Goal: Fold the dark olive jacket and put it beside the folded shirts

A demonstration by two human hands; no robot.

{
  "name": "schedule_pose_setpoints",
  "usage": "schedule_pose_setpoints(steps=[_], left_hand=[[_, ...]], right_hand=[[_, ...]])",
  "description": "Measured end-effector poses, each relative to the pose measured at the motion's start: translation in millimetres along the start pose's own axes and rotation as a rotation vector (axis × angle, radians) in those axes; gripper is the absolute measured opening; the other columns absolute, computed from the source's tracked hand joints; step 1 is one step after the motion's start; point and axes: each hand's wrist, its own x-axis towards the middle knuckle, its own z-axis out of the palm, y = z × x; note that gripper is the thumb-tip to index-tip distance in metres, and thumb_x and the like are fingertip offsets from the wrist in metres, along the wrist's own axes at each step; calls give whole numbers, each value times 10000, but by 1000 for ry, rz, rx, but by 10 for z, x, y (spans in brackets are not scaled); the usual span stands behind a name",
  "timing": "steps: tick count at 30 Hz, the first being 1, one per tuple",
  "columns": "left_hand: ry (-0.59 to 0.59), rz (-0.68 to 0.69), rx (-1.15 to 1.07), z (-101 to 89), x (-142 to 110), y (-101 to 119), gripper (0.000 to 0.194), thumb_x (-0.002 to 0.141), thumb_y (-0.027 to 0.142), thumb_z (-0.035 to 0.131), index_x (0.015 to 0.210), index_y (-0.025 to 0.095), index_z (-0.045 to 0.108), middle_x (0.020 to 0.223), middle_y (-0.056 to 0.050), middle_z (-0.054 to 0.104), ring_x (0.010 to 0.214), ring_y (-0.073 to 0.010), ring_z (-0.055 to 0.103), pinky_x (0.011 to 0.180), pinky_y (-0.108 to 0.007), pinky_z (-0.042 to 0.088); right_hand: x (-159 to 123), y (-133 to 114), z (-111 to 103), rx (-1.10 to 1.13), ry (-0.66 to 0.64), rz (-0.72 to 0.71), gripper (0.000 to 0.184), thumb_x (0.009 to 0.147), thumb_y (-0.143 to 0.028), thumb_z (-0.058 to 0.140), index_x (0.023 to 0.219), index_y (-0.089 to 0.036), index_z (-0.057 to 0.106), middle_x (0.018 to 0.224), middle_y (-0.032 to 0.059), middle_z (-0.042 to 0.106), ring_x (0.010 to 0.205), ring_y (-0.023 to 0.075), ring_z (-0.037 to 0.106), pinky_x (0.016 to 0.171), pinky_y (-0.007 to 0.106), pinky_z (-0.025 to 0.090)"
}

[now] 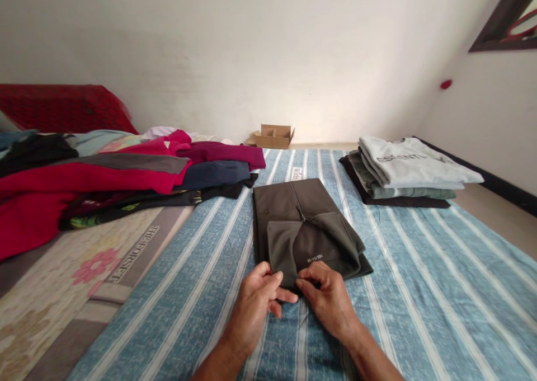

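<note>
A dark olive zip jacket (281,202), folded into a flat rectangle, lies in front of me on the striped bed sheet. Its zip runs down the middle, and the collar part is turned toward me with a small printed size mark inside. My left hand (258,297) pinches the near left edge of the cloth, thumb on top. Close beside it, my right hand (327,294) has its fingers closed on the near edge of the same jacket. The fingertips of both hands are partly hidden by the fabric.
On the left lies a heap of loose clothes (138,171) in red, purple, navy and black. A stack of folded shirts (415,165) sits at the right. Behind, near the wall, stands an open cardboard box (274,137). The blue striped sheet (419,291) covers the bed.
</note>
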Motion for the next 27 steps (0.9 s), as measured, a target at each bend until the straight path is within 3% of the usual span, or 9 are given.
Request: schedule_pose_setpoints(steps=[7, 14, 22, 27], left_hand=[[-9, -10, 6, 6, -2, 6, 330, 722, 419, 651, 784, 187, 425, 616, 15, 565, 530, -185, 657, 377, -180, 364], [58, -5, -198, 37, -16, 3, 315, 669, 327, 700, 759, 190, 432, 555, 39, 567, 540, -139, 637, 394, -153, 326], [-30, -42, -297, 22, -19, 31, 297, 672, 283, 714, 755, 187, 445, 559, 34, 581, 568, -128, 634, 408, -147, 334], [-23, -49, -309, 30, -35, 48, 297, 649, 263, 741, 795, 170, 500, 604, 46, 557, 617, -118, 644, 401, -135, 301]], right_hand=[[-12, -20, 18, -46, 2, -18, 160, 834, -243, 541, 706, -199, 626, 675, 10, 561, 703, 155, 523, 652, 278, 391], [1, -38, 23, -41, 13, -29, 147, 825, -212, 555, 693, -200, 618, 670, 9, 569, 707, 156, 523, 644, 269, 391], [8, -37, 17, -36, 3, -22, 144, 822, -207, 561, 699, -204, 634, 671, 6, 574, 706, 156, 524, 646, 267, 389], [12, -48, 5, -32, -19, -19, 145, 831, -195, 555, 736, -205, 665, 689, 9, 587, 730, 158, 533, 659, 269, 388]])
